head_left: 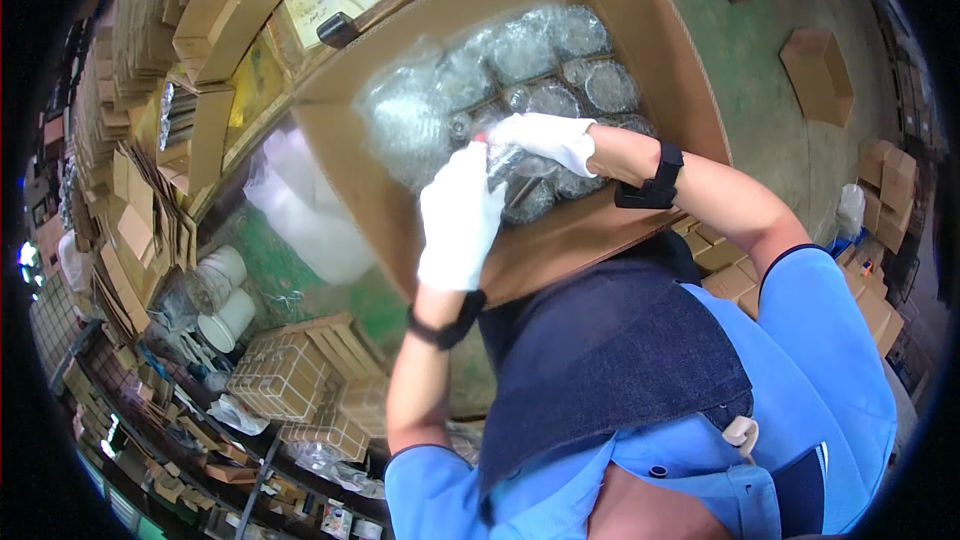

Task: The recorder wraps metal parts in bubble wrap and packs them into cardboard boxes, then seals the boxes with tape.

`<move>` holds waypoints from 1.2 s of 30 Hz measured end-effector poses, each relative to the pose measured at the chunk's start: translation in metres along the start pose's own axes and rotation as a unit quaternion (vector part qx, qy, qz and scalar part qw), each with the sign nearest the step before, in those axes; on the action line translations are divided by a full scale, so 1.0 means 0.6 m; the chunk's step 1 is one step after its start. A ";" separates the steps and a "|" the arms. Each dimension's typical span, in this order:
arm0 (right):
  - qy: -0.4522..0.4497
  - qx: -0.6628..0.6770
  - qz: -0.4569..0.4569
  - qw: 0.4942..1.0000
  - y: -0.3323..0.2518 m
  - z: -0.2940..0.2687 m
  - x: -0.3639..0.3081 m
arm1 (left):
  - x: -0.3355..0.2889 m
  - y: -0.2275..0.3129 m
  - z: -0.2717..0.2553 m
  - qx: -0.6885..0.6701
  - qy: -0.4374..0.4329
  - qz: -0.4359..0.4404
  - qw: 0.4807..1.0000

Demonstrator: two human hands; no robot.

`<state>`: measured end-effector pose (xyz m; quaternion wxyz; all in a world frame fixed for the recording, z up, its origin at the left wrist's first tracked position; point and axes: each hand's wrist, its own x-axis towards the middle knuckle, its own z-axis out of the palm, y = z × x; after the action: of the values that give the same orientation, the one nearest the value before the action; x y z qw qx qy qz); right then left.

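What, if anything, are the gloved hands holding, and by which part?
It cannot be told: left hand and right hand are close above clear-wrapped items; blur obscures any hold.

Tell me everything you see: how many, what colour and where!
big box: 1, brown, middle
wrapped bundles: many, clear, in big box
plastic heap: 1, white, left
open carton: 1, brown, right
cardboard pieces: many, brown, upper left
buckets: 2, white, left
wire crates: about 2, white, lower left
small boxes: several, brown, right
shelf clutter: many, mixed, lower left
floor: 1, green, underneath
apron: 1, dark blue, front
shirt: 1, blue, torso
wristbands: 2, black, wrists
left hand: 1, white-gloved, over big box
right hand: 1, white-gloved, likewise
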<state>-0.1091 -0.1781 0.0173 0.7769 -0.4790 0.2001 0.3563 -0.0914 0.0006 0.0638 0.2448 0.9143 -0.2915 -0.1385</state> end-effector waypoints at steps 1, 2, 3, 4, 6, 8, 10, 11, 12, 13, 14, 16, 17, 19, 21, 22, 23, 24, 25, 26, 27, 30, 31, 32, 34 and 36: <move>-0.047 -0.155 -0.081 0.983 -0.010 -0.006 0.001 | 0.005 0.001 -0.003 0.023 -0.090 -0.067 0.993; -0.093 -0.306 -0.160 0.934 -0.017 -0.008 0.002 | 0.009 -0.002 -0.002 0.042 -0.098 -0.069 0.992; -0.095 -0.304 -0.161 0.934 -0.022 -0.009 0.001 | 0.010 -0.009 -0.004 0.043 -0.099 -0.070 0.992; 0.027 -0.430 -0.106 0.896 -0.055 0.013 -0.006 | 0.008 -0.022 -0.005 -0.015 -0.157 -0.109 0.981; 0.150 -0.538 -0.034 0.829 -0.099 0.048 -0.007 | 0.007 -0.030 -0.014 -0.068 -0.213 -0.149 0.963; 0.008 -0.352 0.034 0.935 -0.080 0.035 0.003 | 0.015 -0.021 -0.022 -0.229 -0.228 -0.225 0.919; -0.156 -0.285 0.034 0.945 -0.044 0.008 0.044 | 0.016 -0.035 -0.028 -0.212 -0.172 -0.190 0.943; -0.155 -0.237 0.022 0.959 -0.026 0.001 0.061 | 0.016 -0.050 -0.027 -0.200 -0.111 -0.156 0.961; -0.119 -0.230 0.033 0.965 -0.007 -0.012 0.078 | 0.015 -0.061 -0.026 -0.303 -0.095 -0.181 0.931; -0.078 -0.221 0.046 0.971 0.008 -0.034 0.086 | 0.029 -0.039 -0.046 -0.051 -0.105 -0.199 0.973; -0.086 -0.220 0.045 0.971 0.016 -0.040 0.090 | 0.017 -0.063 -0.033 0.009 -0.146 -0.111 0.983; -0.074 -0.188 0.028 0.979 0.031 -0.048 0.095 | -0.003 -0.095 0.007 0.117 -0.271 0.003 0.956; -0.082 -0.187 0.030 0.978 0.022 -0.033 0.089 | -0.012 -0.098 0.019 0.113 -0.300 0.036 0.946; -0.106 -0.151 0.086 0.979 0.007 -0.014 0.066 | -0.011 -0.092 0.040 0.209 -0.432 0.026 0.877; -0.093 -0.155 0.074 0.981 0.017 -0.003 0.066 | -0.029 -0.101 0.065 0.242 -0.401 0.027 0.883; -0.107 -0.153 0.086 0.979 0.021 0.002 0.067 | -0.040 -0.110 0.078 0.274 -0.369 0.028 0.888; -0.122 -0.152 0.096 0.976 0.028 0.005 0.072 | -0.049 -0.115 0.090 0.276 -0.369 0.027 0.887; -0.117 -0.198 0.101 0.968 0.042 0.008 0.085 | -0.060 -0.121 0.102 0.274 -0.379 0.031 0.883; -0.119 -0.197 0.101 0.968 0.057 0.003 0.095 | -0.070 -0.123 0.112 0.270 -0.390 0.036 0.880; -0.123 -0.212 0.079 0.966 0.072 0.006 0.096 | -0.074 -0.119 0.114 0.223 -0.388 0.025 0.894; -0.127 -0.228 0.057 0.964 0.085 0.030 0.121 | -0.076 -0.117 0.116 0.222 -0.389 0.022 0.894; -0.140 -0.280 -0.006 0.950 0.152 0.012 0.122 | -0.058 -0.105 0.104 0.209 -0.400 -0.061 0.890; -0.140 -0.294 -0.033 0.945 0.117 0.085 0.192 | -0.052 -0.098 0.105 0.212 -0.399 -0.059 0.890; -0.145 -0.310 -0.055 0.938 0.124 0.094 0.216 | -0.055 -0.098 0.108 0.154 -0.410 -0.069 0.896; -0.161 -0.345 -0.098 0.920 0.187 0.069 0.199 | -0.068 -0.118 0.120 0.087 -0.452 -0.140 0.877; -0.165 -0.375 -0.143 0.901 0.206 0.077 0.214 | -0.085 -0.152 0.156 0.022 -0.465 -0.101 0.879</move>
<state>-0.1173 -0.0551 -0.1195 0.6047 -0.6923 -0.1504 0.3638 -0.1265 0.0617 -0.0579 0.0450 0.7744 -0.2808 -0.5653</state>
